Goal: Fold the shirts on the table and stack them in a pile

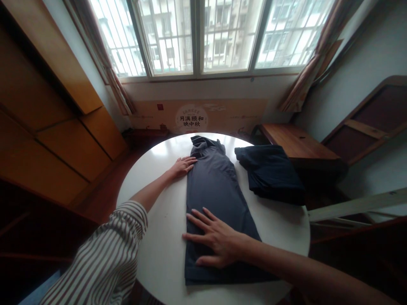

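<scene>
A dark grey garment (216, 186), which looks like a pair of trousers folded lengthwise, lies along the white round table (152, 250). Its far end is bunched up, while the near end lies flat close to the table's front edge. My left hand (182, 166) rests at the garment's left edge near the bunched end, fingers stretched out onto the cloth. Flat on the near part of the cloth lies my right hand (218, 241), its fingers spread. Neither hand grips anything.
Dark navy folded clothing (273, 173) is stacked on the table's right side. Beyond it stands a low wooden table (295, 142) by the wall. Wooden cabinets (73, 144) line the left, and a barred window (197, 38) spans the back.
</scene>
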Action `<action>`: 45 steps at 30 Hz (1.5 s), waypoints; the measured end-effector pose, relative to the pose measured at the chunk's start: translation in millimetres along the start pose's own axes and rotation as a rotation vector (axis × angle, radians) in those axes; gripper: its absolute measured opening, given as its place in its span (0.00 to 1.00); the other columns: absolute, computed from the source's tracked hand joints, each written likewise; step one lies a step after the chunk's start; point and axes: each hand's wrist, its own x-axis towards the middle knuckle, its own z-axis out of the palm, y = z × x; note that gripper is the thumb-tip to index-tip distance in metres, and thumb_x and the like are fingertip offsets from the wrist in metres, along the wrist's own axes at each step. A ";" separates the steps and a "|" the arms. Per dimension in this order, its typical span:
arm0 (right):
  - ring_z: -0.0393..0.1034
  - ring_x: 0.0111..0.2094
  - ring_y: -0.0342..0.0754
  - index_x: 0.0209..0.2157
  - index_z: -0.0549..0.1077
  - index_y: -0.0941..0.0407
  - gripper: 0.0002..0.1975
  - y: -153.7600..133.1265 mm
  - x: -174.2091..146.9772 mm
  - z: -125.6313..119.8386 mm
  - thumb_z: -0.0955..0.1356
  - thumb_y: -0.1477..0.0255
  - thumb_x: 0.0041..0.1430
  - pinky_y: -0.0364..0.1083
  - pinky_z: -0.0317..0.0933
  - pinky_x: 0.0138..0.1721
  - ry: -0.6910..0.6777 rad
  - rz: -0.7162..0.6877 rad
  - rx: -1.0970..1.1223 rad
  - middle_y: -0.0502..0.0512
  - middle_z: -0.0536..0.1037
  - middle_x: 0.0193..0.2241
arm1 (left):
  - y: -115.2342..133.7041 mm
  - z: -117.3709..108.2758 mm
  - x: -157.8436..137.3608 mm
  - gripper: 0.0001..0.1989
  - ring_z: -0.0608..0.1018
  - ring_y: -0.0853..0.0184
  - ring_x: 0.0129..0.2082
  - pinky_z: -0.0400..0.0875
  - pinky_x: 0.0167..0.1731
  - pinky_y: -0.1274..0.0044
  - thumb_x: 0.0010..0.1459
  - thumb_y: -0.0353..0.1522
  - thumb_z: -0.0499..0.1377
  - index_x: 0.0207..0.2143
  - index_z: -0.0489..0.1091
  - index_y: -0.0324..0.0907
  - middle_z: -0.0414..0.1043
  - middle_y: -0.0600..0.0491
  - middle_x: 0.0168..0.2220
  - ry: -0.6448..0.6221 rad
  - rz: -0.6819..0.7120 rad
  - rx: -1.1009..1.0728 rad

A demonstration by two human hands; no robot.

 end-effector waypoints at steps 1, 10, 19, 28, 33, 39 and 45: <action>0.33 0.70 0.61 0.68 0.52 0.45 0.36 -8.2 -4.5 1.3 0.63 0.50 0.63 0.66 0.31 0.66 -0.001 -0.022 0.026 0.61 0.40 0.71 | 0.4 -0.4 -0.2 0.24 0.55 0.56 0.68 0.44 0.64 0.54 0.69 0.42 0.44 0.64 0.60 0.53 0.55 0.53 0.68 0.001 -0.002 -0.002; 0.39 0.69 0.65 0.68 0.53 0.51 0.42 -24.5 -9.7 16.1 0.69 0.53 0.58 0.66 0.42 0.64 0.036 -0.028 -0.037 0.67 0.42 0.70 | -1.0 1.9 5.5 0.16 0.72 0.62 0.57 0.61 0.60 0.68 0.65 0.35 0.51 0.50 0.74 0.45 0.68 0.50 0.59 0.222 -0.145 -0.281; 0.69 0.50 0.58 0.43 0.75 0.67 0.13 -58.9 -26.7 53.2 0.64 0.74 0.64 0.52 0.64 0.50 0.191 -0.096 -0.586 0.70 0.76 0.46 | -5.1 -13.2 71.2 0.22 0.79 0.58 0.44 0.73 0.42 0.73 0.62 0.42 0.57 0.50 0.72 0.33 0.78 0.39 0.43 0.375 -0.570 -0.423; 0.65 0.35 0.48 0.32 0.69 0.56 0.08 -50.6 -10.2 38.6 0.67 0.68 0.65 0.47 0.57 0.29 0.150 -0.042 -0.383 0.53 0.72 0.34 | -9.5 -21.1 133.4 0.24 0.80 0.54 0.42 0.73 0.38 0.70 0.54 0.42 0.65 0.45 0.72 0.30 0.78 0.36 0.40 0.378 -0.747 -0.490; 0.63 0.34 0.46 0.33 0.68 0.54 0.10 -33.0 2.9 48.2 0.67 0.64 0.66 0.45 0.52 0.26 0.176 -0.136 -0.330 0.49 0.70 0.33 | -24.2 -18.7 154.6 0.17 0.80 0.55 0.41 0.73 0.36 0.74 0.48 0.31 0.66 0.41 0.74 0.32 0.78 0.39 0.40 0.382 -0.783 -0.490; 0.63 0.34 0.43 0.37 0.69 0.52 0.07 -23.8 2.2 70.2 0.64 0.65 0.69 0.42 0.54 0.30 0.122 -0.167 -0.235 0.47 0.71 0.34 | -36.3 -22.2 162.0 0.14 0.79 0.58 0.45 0.70 0.39 0.77 0.50 0.27 0.62 0.42 0.75 0.34 0.78 0.41 0.44 0.387 -0.757 -0.426; 0.67 0.37 0.45 0.37 0.69 0.54 0.06 -33.7 -25.9 44.7 0.66 0.67 0.67 0.43 0.62 0.35 0.212 -0.057 -0.132 0.50 0.74 0.36 | -24.5 -27.3 138.6 0.22 0.75 0.51 0.52 0.68 0.47 0.72 0.52 0.33 0.64 0.48 0.71 0.29 0.74 0.33 0.49 0.363 -0.720 -0.303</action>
